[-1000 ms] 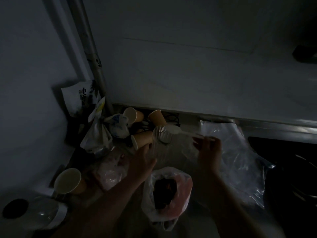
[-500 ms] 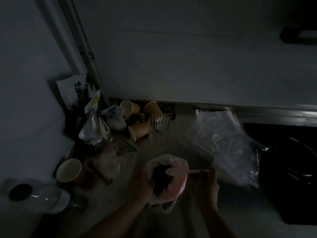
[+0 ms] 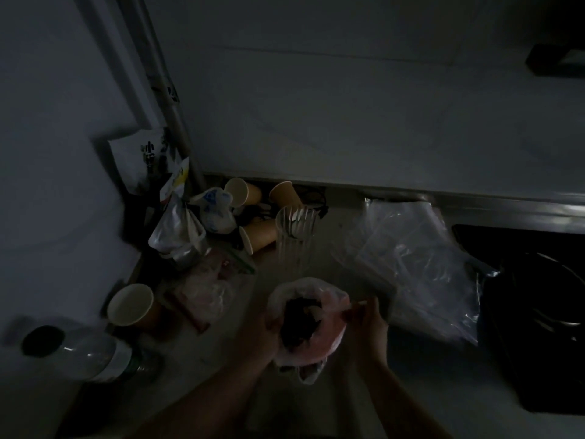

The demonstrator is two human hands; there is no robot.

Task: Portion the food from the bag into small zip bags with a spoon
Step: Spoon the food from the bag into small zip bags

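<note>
A pinkish plastic food bag [image 3: 329, 340] stands open on the dim counter, with dark food [image 3: 300, 321] inside. My left hand [image 3: 256, 337] grips the bag's left side. My right hand [image 3: 367, 321] pinches the handle of a white plastic spoon [image 3: 356, 304], whose bowl dips into the bag's mouth and is hidden in the food. A heap of clear zip bags [image 3: 421, 267] lies to the right. A clear cup of white spoons [image 3: 296, 223] stands behind the bag.
Several paper cups [image 3: 131, 304] lie or stand at the left and back, among crumpled bags [image 3: 177, 232] and a pink packet [image 3: 205, 289]. A clear bottle [image 3: 85, 353] lies at the lower left. A dark stove [image 3: 538, 296] is at the right, a wall behind.
My hands came back from the spoon cup; the left took hold of the food bag. My right hand brought a spoon over and lowered its bowl into the bag.
</note>
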